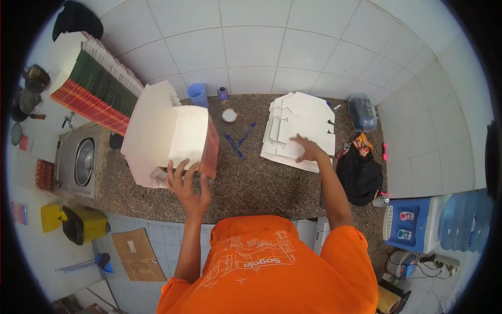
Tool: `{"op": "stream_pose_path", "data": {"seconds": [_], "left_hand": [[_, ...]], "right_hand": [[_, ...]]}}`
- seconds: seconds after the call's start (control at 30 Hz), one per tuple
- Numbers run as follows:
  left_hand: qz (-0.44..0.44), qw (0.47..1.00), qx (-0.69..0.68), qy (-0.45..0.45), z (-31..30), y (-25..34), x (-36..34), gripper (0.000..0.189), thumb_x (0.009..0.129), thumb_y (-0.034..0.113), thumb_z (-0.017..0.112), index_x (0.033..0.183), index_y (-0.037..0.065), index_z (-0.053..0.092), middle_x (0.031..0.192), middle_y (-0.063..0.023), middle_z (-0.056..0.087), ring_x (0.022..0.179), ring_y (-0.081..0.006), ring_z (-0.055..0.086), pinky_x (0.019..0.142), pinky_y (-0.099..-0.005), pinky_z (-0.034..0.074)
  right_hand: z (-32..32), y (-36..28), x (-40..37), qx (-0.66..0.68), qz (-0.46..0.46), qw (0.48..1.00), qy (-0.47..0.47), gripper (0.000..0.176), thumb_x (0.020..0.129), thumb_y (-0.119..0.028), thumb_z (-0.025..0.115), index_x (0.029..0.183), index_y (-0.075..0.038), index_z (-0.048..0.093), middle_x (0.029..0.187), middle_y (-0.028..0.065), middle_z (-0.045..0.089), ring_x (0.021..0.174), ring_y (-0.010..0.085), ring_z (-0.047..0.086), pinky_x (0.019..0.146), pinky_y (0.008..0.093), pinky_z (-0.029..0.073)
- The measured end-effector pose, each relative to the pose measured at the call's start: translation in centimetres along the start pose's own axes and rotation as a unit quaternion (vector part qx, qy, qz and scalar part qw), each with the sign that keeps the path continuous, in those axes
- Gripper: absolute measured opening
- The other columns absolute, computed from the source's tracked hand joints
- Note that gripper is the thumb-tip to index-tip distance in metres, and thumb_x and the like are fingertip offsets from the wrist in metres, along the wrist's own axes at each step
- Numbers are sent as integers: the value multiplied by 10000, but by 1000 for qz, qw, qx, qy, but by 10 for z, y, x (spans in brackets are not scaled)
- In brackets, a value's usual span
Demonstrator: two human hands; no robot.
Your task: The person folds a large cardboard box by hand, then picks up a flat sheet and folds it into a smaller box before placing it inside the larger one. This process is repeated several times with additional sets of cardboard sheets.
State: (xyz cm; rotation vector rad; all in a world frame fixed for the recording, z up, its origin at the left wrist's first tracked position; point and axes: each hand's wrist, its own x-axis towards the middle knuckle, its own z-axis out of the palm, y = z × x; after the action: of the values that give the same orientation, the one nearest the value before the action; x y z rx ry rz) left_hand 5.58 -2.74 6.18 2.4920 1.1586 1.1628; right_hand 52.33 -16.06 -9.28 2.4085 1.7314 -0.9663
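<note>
The right hand, fingers spread (perhaps touching), is the nearer to the flat cartons, over their near right part.

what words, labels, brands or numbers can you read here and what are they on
"Sagala": on the orange shirt, within a line drawing.
Too small or blurred to read: any print on the white label of the brown cardboard, the orange wrapper, the can and the small purple bottle.
I can read no numbers.
</note>
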Motion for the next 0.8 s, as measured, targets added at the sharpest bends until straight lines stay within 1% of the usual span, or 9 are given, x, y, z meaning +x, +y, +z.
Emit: {"op": "stream_pose_path", "data": {"seconds": [0.2, 0.27, 0.33, 0.4, 0.47, 0.5, 0.63, 0.77, 0.8], "left_hand": [[51, 989, -103, 95, 5, 30, -2, 313, 958, 86, 662, 1270, 88, 641, 1406, -143, 537, 1391, -373, 442, 1157, -580, 304], [114, 977, -141, 110, 12, 41, -6, 306, 961, 71, 649, 1267, 73, 635, 1380, -161, 555, 1316, -359, 522, 1128, -544, 376], [110, 935, -332, -63, 24, 53, -9, 347, 958, 69, 661, 1297, 49, 595, 1314, -169, 592, 1107, -304, 635, 1047, -458, 487], [30, 909, -384, -157, 42, 57, -11, 399, 985, 159, 655, 1350, 31, 556, 1319, -173, 599, 1092, -296, 656, 1021, -433, 512], [-56, 867, -428, -249, 62, 57, -12, 473, 1013, 248, 648, 1402, 13, 518, 1324, -177, 606, 1077, -287, 678, 995, -408, 537], [-168, 779, -536, -277, 72, 56, -6, 557, 1026, 341, 623, 1452, 9, 485, 1353, -172, 610, 1138, -277, 659, 986, -414, 541], [-398, 469, -683, -393, 120, 31, 9, 767, 1063, 545, 495, 1578, -1, 338, 1437, -169, 589, 1254, -270, 623, 993, -426, 542], [-411, 656, -471, -423, 168, 11, -21, 394, 988, 105, 673, 1341, -51, 593, 1239, -168, 693, 1079, -236, 701, 938, -375, 570], [-410, 655, -469, -427, 167, 7, -28, 394, 988, 105, 673, 1341, -51, 593, 1239, -168, 693, 1079, -236, 701, 938, -375, 570]], "right_hand": [[-17, 43, 0, 120, -36, 992, -21, 911, 733, -487, 885, 1524, -220, 520, 1635, 124, 418, 1505, 338, 387, 1244, 421, 303], [-20, 54, 1, 264, 0, 963, -60, 583, 849, -388, 815, 1358, -152, 658, 1351, 101, 632, 1252, 317, 573, 1093, 415, 416], [-23, 44, -5, 331, 18, 940, -80, 433, 906, -339, 780, 1275, -118, 727, 1209, 90, 740, 1126, 306, 666, 1018, 412, 472], [-17, 9, -26, 322, -13, 856, 405, 179, 953, -185, 693, 1091, -91, 758, 1026, 75, 753, 952, 298, 684, 909, 416, 492], [-29, -49, -63, 182, -36, 809, 558, 135, 946, -140, 663, 1040, -92, 748, 1033, 96, 742, 971, 306, 677, 917, 418, 487], [-25, -80, -84, 41, -53, 724, 687, 116, 940, -94, 632, 990, -93, 737, 1040, 117, 730, 990, 315, 670, 924, 420, 482], [51, -161, -139, 78, -153, 866, 470, 199, 871, -124, 745, 1069, -134, 761, 1290, 94, 686, 1231, 355, 590, 1078, 500, 413], [101, -169, -148, 135, -90, 880, 446, 281, 907, -269, 774, 1141, -116, 743, 1430, 135, 611, 1379, 354, 479, 1141, 548, 349], [119, -148, -137, 210, 74, 834, 506, 270, 924, -238, 763, 1153, -98, 744, 1381, 145, 644, 1330, 318, 532, 1105, 498, 392]]}}
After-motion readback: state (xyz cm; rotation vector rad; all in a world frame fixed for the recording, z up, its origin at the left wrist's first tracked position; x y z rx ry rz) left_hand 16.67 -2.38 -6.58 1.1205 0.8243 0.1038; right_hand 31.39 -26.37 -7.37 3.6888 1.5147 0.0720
